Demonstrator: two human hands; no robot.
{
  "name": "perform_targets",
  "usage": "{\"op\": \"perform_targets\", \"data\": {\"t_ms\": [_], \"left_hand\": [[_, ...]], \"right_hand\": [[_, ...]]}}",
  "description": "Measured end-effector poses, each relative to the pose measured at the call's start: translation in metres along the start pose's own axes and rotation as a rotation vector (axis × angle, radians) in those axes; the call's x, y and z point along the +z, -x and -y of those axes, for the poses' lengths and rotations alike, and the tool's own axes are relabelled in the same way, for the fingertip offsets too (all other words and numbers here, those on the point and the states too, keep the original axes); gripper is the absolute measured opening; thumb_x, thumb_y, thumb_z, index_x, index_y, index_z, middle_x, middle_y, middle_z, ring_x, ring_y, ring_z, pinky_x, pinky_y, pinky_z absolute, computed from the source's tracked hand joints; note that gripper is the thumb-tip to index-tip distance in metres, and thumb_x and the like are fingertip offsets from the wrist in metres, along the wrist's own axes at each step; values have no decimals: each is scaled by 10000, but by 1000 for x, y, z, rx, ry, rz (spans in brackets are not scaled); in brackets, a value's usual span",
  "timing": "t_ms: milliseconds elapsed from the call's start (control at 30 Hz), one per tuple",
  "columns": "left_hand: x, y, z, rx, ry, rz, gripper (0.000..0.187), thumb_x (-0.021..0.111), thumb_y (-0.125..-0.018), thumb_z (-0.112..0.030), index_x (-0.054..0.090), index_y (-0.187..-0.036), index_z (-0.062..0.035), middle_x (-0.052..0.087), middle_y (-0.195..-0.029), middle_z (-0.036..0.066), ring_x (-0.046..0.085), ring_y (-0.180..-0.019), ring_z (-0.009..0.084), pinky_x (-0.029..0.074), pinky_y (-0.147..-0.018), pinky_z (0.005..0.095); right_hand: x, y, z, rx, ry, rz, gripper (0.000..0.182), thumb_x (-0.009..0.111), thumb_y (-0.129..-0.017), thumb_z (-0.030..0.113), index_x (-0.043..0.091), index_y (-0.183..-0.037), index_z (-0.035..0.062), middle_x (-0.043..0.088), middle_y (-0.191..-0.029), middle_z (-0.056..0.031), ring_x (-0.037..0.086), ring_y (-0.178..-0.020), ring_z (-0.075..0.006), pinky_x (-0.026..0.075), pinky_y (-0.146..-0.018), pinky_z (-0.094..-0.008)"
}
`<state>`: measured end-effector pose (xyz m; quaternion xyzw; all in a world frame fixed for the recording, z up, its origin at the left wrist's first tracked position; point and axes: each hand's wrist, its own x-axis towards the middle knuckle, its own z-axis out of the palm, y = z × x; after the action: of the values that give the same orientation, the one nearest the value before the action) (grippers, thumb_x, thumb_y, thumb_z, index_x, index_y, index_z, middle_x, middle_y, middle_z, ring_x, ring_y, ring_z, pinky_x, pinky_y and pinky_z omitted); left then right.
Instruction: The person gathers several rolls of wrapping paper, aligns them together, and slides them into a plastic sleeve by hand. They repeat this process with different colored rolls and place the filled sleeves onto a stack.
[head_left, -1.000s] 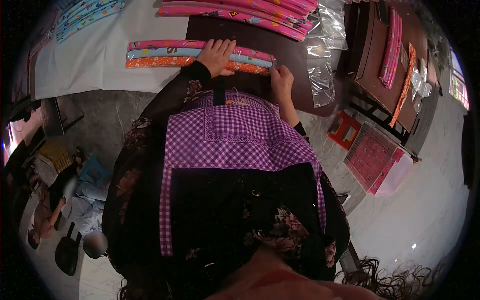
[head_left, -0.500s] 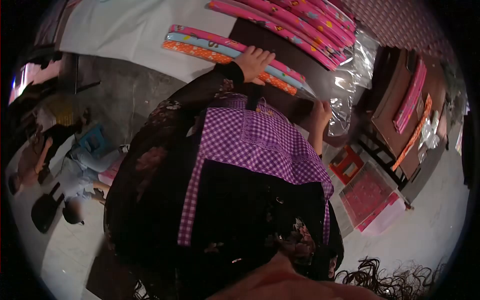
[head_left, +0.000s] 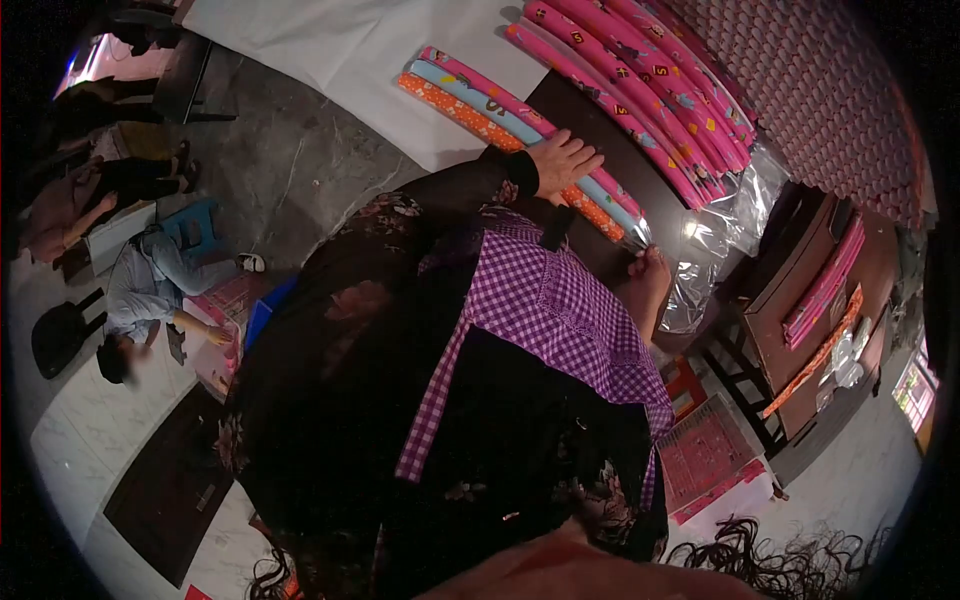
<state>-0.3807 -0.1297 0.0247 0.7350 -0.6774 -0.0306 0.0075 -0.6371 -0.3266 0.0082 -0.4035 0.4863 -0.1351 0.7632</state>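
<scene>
Three long wrapping paper rolls (head_left: 490, 102), pink, light blue and orange, lie side by side on a dark table. My left hand (head_left: 562, 163) is laid across them, fingers over the top and thumb at the near side, gripping them. At their right end, shiny clear plastic (head_left: 637, 233) shows around the tips, apparently a plastic sleeve. My right hand (head_left: 650, 275) is closed in a pinch on the end of that plastic. What lies under my left palm is hidden.
Several pink rolls (head_left: 640, 85) are stacked beyond my hands, with loose clear plastic bags (head_left: 695, 290) beside them. White sheeting (head_left: 330, 60) covers the left. A brown side table (head_left: 810, 370) holds more rolls. A person (head_left: 145, 290) sits at far left.
The view has turned, so the table and rolls appear shifted right and down. My left hand stays across the three rolls, my right hand at their plastic-covered end.
</scene>
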Motion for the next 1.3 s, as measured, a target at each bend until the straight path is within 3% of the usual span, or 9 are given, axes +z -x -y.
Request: {"op": "perform_targets", "data": {"t_ms": [167, 233, 367, 533, 600, 833, 900, 1167, 1300], "left_hand": [[3, -3, 0, -6, 20, -46, 1099, 731, -612, -622, 306, -1411, 1, 430, -1342, 142, 409, -1206, 291, 301, -994, 485], [4, -5, 0, 0, 8, 101, 1137, 628, -668, -718, 217, -1452, -4, 263, -1488, 180, 258, -1363, 354, 196, -1084, 550], [-7, 14, 16, -13, 113, 61, 1125, 715, -641, -644, 219, -1464, -58, 189, -1516, 172, 161, -1393, 387, 160, -1083, 604], [-3, 47, 54, -127, 1, 180, 1059, 638, -720, -673, 205, -1475, -71, 254, -1494, 130, 227, -1369, 353, 183, -1094, 550], [17, 53, 61, -91, -29, -37, 1027, 650, -681, -682, 307, -1424, -62, 373, -1401, 114, 323, -1302, 333, 240, -1048, 551], [12, 50, 60, -89, -109, 30, 1067, 572, -700, -744, 249, -1456, -64, 349, -1429, 101, 335, -1292, 310, 242, -1050, 544], [6, 44, 56, -120, -55, 202, 1091, 607, -712, -708, 169, -1481, -70, 267, -1491, 105, 269, -1352, 330, 201, -1089, 546], [18, 50, 62, -84, -11, 24, 1100, 657, -684, -676, 198, -1467, -56, 308, -1459, 125, 284, -1339, 332, 210, -1093, 541], [22, 51, 63, -78, -16, -15, 1094, 667, -675, -674, 221, -1459, -54, 322, -1448, 123, 300, -1328, 331, 229, -1088, 536]], "right_hand": [[4, 1, 1, -34, 34, -102, 190, 587, -922, 196, 563, -792, 59, 523, -639, -18, 439, -483, -114, 358, -422, -269], [-1, -1, -1, -51, 59, -82, 186, 589, -921, 194, 562, -793, 62, 517, -632, -15, 440, -483, -111, 358, -423, -266], [-3, 3, 7, -25, 69, -86, 177, 584, -927, 201, 562, -809, 71, 508, -634, -11, 439, -485, -109, 365, -430, -264], [-16, 5, 13, -33, 31, 2, 181, 575, -936, 226, 567, -866, 59, 483, -657, 6, 436, -520, -97, 374, -462, -264], [-23, 6, 17, -36, -17, 67, 175, 586, -929, 212, 572, -856, 53, 455, -645, 13, 415, -512, -93, 369, -461, -267], [-75, 1, 35, -5, 13, -84, 153, 608, -913, 172, 565, -822, 57, 445, -631, 26, 377, -501, -84, 326, -459, -265], [-88, -1, 43, -133, -77, -152, 128, 595, -916, 155, 580, -852, 46, 483, -643, 18, 377, -494, -84, 332, -462, -255], [-57, 3, 36, -75, 193, -173, 156, 532, -932, 130, 608, -988, 5, 639, -874, -64, 574, -651, -123, 445, -534, -245], [-70, -10, 22, 108, -226, 160, 145, 510, -917, 69, 568, -1037, 12, 647, -960, -101, 579, -626, -133, 440, -500, -250]]}}
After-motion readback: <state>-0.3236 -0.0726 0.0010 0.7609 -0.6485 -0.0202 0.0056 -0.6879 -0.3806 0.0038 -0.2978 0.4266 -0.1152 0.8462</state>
